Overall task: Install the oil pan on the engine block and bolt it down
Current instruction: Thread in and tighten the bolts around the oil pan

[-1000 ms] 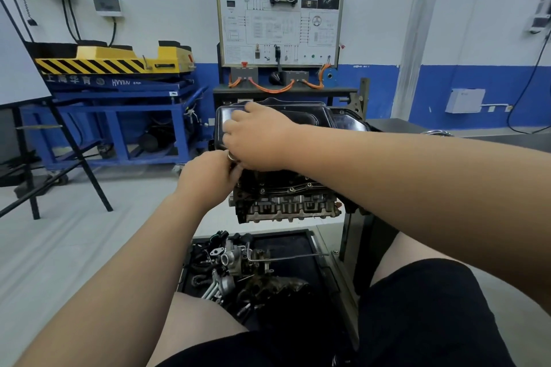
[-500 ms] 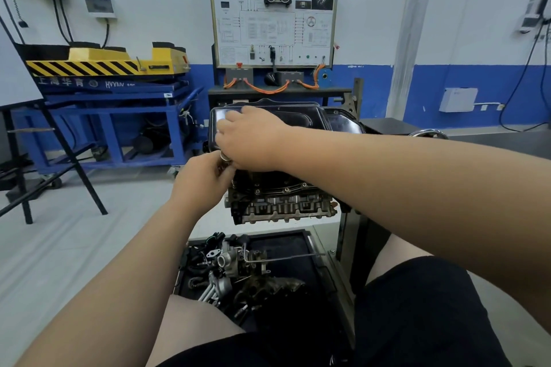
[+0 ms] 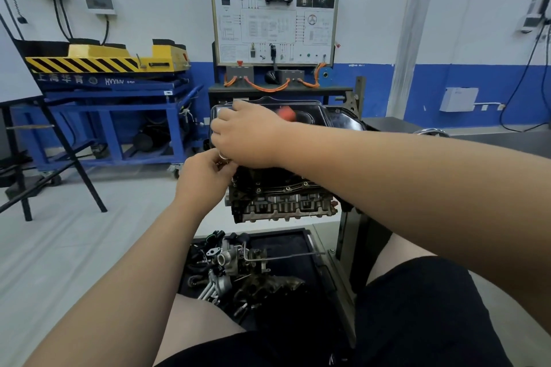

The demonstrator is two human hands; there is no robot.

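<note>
Left of the work stands a blue trolley [image 3: 113, 116], well apart and not involved. The left hand [image 3: 205, 179] is at the near left corner of the oil pan [image 3: 313, 116], fingers curled tight and pinching a small bright metal piece [image 3: 223, 155]. It is too small to say whether it is a bolt or a washer. The right hand [image 3: 247, 137] lies palm down on the pan's left end, fingers loosely bent, pressing rather than gripping.

The pan sits on top of the engine block [image 3: 280, 197], which is carried on a stand above a parts tray [image 3: 298, 240].

Assessment: the pan looks like glossy pressed metal, stiff, of moderate weight and probably slick. Its flange is the weak point, so it is best held at both ends by the rim. A loose fastener could drop into the tray.
</note>
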